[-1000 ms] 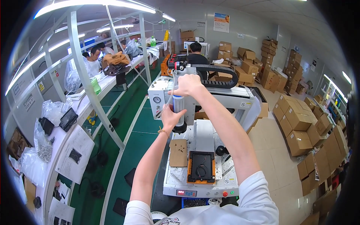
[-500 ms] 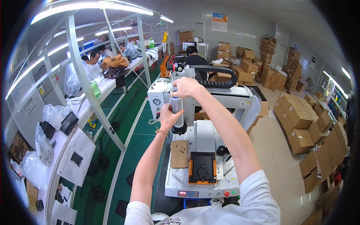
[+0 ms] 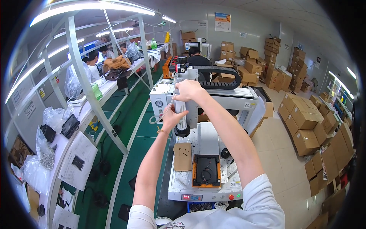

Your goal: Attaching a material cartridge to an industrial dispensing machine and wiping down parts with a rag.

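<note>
My left hand (image 3: 173, 115) is wrapped round a pale upright cartridge (image 3: 182, 124) on the head of a white desktop machine (image 3: 204, 195). Just above it my right hand (image 3: 186, 88) is closed on the cartridge's top, the fingers partly hidden. A clear tube (image 3: 154, 121) loops beside a pressure gauge (image 3: 159, 102). Below the black nozzle housing (image 3: 182, 132), the machine's bed holds a cardboard piece (image 3: 182, 154), an orange fixture (image 3: 196, 182) with a black tray and thin cable (image 3: 206, 170), and a small black round part (image 3: 225, 154).
A long workbench (image 3: 57, 152) with bags and papers runs along the left under a metal frame (image 3: 76, 68), with several co-workers (image 3: 93, 66) at it. Another person (image 3: 196, 59) sits beyond the machine. Stacked cartons (image 3: 305, 118) crowd the right and back. A blue bin (image 3: 200, 206) lies below the machine.
My right hand has moved slightly down on the cartridge's top. The clear tube's loop has swung out to the left. My left hand still grips the cartridge.
</note>
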The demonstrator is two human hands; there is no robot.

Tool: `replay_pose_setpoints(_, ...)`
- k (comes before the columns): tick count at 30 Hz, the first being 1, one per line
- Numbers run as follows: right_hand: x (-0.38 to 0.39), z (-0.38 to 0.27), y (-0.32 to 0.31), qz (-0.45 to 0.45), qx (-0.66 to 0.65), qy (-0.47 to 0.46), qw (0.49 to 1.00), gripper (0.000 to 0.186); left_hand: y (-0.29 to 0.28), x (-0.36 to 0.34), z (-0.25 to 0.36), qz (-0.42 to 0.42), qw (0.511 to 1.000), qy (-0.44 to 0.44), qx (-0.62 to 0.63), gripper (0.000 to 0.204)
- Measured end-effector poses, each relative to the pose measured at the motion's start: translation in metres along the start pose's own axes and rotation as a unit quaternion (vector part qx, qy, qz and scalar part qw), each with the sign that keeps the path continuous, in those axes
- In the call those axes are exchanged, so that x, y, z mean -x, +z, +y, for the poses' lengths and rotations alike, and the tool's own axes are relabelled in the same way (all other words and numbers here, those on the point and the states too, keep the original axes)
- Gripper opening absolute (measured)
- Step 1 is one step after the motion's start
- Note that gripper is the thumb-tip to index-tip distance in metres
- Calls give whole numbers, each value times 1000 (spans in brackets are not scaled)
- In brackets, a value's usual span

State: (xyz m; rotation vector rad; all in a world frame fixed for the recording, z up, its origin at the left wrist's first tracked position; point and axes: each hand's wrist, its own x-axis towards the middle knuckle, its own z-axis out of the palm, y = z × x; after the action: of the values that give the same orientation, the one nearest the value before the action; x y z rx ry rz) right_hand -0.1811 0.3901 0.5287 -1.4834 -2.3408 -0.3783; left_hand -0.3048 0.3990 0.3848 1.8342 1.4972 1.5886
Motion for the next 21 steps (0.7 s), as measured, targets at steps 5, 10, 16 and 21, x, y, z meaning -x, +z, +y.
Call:
replay_pose_setpoints(5,1,-10,0,-38,35,58,997,46,4,4,17,-22,997,53,-42,61)
replay_pose_setpoints(10,4,-20,2,-18,46,99,994,46,7,7,30,31,994,-36,-99,64)
replay_pose_setpoints(16,0,7,10,18,16,-63,998,50,1,-12,-1,-75,990,53,107,53)
replay_pose_setpoints(21,-1,-14,20,48,-4,90,995,46,2,-7,21,-45,997,49,-39,59)
